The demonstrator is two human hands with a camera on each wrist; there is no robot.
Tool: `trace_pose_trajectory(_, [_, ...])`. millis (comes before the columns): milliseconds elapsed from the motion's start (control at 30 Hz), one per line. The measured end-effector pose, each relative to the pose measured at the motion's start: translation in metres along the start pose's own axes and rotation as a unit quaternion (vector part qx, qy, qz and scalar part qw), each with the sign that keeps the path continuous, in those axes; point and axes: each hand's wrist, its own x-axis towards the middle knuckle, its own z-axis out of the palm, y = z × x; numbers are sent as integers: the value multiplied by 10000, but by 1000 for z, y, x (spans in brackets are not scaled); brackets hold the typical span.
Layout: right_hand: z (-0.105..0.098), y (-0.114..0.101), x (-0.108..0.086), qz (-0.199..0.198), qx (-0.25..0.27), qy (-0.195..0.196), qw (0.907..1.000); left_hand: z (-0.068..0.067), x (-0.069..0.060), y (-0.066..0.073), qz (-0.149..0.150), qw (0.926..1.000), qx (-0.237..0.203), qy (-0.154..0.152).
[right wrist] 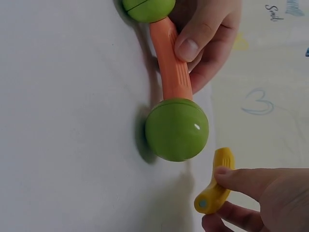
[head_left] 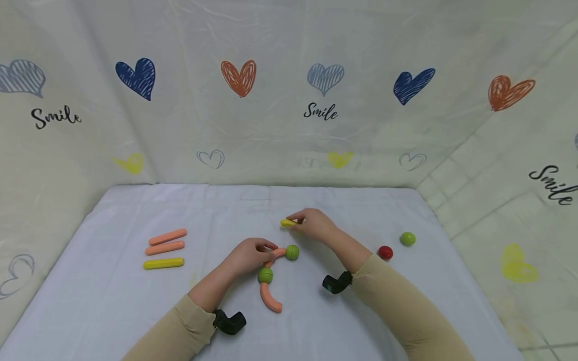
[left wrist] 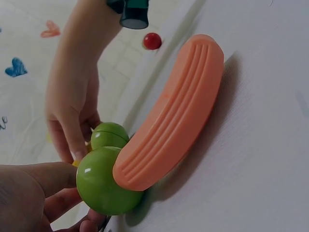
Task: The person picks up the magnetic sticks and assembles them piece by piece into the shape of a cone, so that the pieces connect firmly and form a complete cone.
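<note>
My left hand pinches a ridged orange rod that joins two glossy green balls, one at its right end and another lower down. From the lower ball, a curved orange rod reaches toward the table's near edge; nothing grips it. Farther back and to the right, my right hand holds a short curved yellow rod between thumb and fingers. In the right wrist view, this yellow piece is apart from the nearest green ball, and its facing end shows a light blue spot.
At the left of the white-covered table lie two straight orange rods, one behind the other, with a yellow rod in front. A red ball and a loose green ball sit right, near my right forearm.
</note>
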Motion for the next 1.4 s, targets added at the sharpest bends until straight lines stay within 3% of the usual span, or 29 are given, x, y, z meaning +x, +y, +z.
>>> trace_pose_trajectory(367, [-6, 17, -28, -14, 259, 13, 9997, 0, -1, 1, 13, 10000, -7, 10])
trace_pose_trajectory(767, [1, 47, -61, 238, 414, -308, 9984, 0, -4, 2, 60, 10000, 57, 48])
trace_pose_trajectory(1000, [10, 45, -75, 319, 630, -335, 9969, 0, -3, 2, 81, 9999, 44, 49])
trace_pose_trajectory(1400, [20, 37, -77, 370, 786, -250, 9959, 1, -3, 1, 41, 10000, 21, 41])
